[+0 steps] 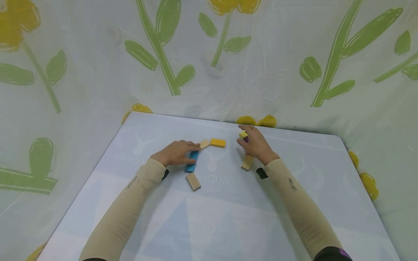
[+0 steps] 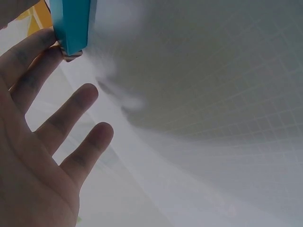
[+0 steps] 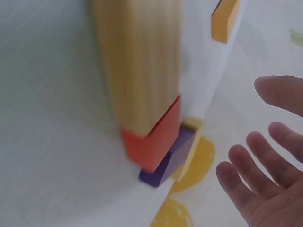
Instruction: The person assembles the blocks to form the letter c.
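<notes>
My left hand (image 1: 176, 153) lies over the far part of a blue wooden block (image 1: 191, 166), thumb across it. In the left wrist view, two fingertips touch near one end of the blue block (image 2: 71, 23), while the other fingers stretch out straight. Beyond it sit a striped natural-wood block (image 1: 204, 144) and an orange-yellow block (image 1: 217, 143). My right hand (image 1: 258, 146) hovers with spread fingers over another row. That row has a natural-wood block (image 3: 142, 61), a red block (image 3: 154, 144), a purple block (image 3: 170, 158) and a yellow block (image 1: 243, 134), end to end.
A plain wooden block (image 1: 193, 181) rests nearer me, just below the blue one. The white table (image 1: 212, 217) carries a pale triangle print. Its far edge runs close behind the blocks, against a wall sheet (image 1: 261, 83) with painted flowers and leaves.
</notes>
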Action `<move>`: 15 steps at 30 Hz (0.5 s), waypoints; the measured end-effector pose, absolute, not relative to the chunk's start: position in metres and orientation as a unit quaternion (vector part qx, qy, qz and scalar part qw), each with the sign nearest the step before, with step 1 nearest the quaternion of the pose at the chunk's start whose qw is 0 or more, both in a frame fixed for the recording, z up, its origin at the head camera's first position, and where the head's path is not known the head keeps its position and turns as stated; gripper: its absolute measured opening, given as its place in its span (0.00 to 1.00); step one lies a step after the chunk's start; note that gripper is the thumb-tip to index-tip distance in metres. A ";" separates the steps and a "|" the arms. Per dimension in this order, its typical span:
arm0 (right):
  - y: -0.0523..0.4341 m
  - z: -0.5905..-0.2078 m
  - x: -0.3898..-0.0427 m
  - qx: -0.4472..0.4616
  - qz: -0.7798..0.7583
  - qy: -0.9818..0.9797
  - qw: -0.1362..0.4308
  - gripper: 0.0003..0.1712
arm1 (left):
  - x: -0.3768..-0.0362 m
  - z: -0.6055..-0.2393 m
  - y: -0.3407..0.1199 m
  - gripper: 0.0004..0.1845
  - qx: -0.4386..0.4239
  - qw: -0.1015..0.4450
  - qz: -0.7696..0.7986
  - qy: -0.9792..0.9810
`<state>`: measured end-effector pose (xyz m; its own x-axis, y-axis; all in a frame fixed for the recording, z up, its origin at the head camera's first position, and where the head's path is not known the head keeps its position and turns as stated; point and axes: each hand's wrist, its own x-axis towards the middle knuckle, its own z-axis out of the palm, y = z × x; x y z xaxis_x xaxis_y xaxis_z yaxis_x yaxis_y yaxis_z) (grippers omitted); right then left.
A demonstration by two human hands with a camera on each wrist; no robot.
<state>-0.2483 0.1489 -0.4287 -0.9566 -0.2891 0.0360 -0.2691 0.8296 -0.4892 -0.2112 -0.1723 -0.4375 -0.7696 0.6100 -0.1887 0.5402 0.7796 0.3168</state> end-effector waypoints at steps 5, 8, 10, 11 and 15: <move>0.163 -0.433 -0.249 -0.126 -0.249 0.960 0.020 0.35 | -0.211 -0.438 -0.171 0.31 0.307 0.143 0.122 0.933; 0.170 -0.436 -0.250 -0.109 -0.243 0.964 0.005 0.34 | -0.212 -0.439 -0.171 0.31 0.305 0.145 0.119 0.934; 0.175 -0.439 -0.251 -0.096 -0.239 0.966 0.001 0.33 | -0.212 -0.439 -0.171 0.31 0.305 0.146 0.120 0.933; 0.177 -0.440 -0.251 -0.091 -0.236 0.967 0.002 0.33 | -0.212 -0.439 -0.171 0.31 0.306 0.145 0.118 0.934; 0.181 -0.443 -0.253 -0.071 -0.230 0.970 0.023 0.33 | -0.211 -0.439 -0.172 0.31 0.308 0.140 0.116 0.934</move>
<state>-0.2530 0.1814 -0.4426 -0.9889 -0.1479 -0.0112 -0.1271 0.8838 -0.4502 -0.2114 -0.1718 -0.4389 -0.7711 0.6075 -0.1906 0.5427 0.7837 0.3021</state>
